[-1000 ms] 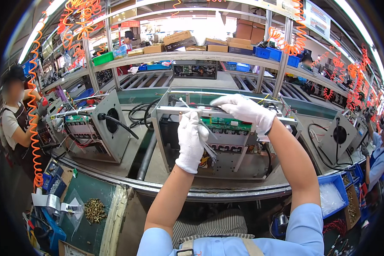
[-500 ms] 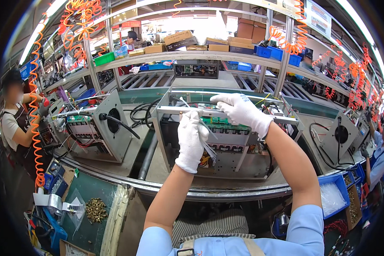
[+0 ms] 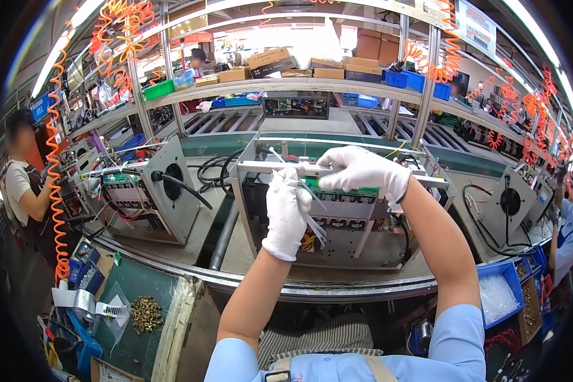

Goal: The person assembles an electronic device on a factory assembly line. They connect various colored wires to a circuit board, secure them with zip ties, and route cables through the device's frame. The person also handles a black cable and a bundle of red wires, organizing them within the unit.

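A metal equipment chassis, its front side exposed, stands on the bench in front of me, with green circuit boards and wiring inside. My left hand, in a white glove, is closed around a bundle of thin white cable ties at the front top bar. One cable tie end sticks up above the bar. Also gloved, my right hand lies over that bar to the right, fingers curled down and pinched together; what they grip is hidden.
A similar chassis with a fan stands to the left, another to the right. Brass fittings lie on a green mat at lower left. A blue bin holds clear plastic bags. Orange coiled hoses hang around; co-workers stand at both sides.
My right hand has lowered and its stretched fingers have curled in at the top bar. The left hand keeps its place with the cable ties.
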The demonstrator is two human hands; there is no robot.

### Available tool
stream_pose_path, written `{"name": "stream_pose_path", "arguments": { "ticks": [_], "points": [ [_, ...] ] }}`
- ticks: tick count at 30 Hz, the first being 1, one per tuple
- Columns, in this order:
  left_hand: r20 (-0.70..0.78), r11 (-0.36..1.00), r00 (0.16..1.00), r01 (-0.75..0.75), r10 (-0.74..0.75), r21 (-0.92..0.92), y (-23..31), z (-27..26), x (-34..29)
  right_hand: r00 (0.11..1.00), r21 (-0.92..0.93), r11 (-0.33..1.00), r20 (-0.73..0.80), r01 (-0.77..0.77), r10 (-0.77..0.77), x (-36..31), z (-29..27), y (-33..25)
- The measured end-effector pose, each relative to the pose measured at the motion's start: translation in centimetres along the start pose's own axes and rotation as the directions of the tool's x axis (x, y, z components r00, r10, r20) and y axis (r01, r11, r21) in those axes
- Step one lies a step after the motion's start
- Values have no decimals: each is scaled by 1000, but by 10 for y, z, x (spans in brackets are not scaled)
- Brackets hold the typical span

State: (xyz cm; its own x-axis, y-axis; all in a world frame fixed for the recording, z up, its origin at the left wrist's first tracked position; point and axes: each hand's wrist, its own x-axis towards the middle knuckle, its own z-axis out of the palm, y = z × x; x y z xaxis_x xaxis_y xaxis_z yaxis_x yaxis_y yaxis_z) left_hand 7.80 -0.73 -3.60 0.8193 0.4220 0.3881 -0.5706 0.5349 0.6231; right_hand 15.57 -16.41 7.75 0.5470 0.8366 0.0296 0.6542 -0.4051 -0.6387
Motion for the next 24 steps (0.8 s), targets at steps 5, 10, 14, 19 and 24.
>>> {"name": "stream_pose_path", "arguments": {
  "ticks": [5,10,14,19,24],
  "points": [
    [9,869,1000,-28,27,495,21,-4,-18,985,-340,938,-132,59,-110,2,10,13],
    [38,715,954,195,-296,672,20,-13,-45,998,135,989,-14,67,-65,4,5,14],
    [41,868,964,218,-263,446,2,10,-18,999,283,959,-45,-9,23,0,6,12],
    [39,900,979,170,-202,402,-14,30,2,999,326,945,38,-20,8,4,0,21],
    [84,644,996,-73,13,761,-8,23,-17,993,202,979,-117,26,-3,-5,5,3]
  ]
}}
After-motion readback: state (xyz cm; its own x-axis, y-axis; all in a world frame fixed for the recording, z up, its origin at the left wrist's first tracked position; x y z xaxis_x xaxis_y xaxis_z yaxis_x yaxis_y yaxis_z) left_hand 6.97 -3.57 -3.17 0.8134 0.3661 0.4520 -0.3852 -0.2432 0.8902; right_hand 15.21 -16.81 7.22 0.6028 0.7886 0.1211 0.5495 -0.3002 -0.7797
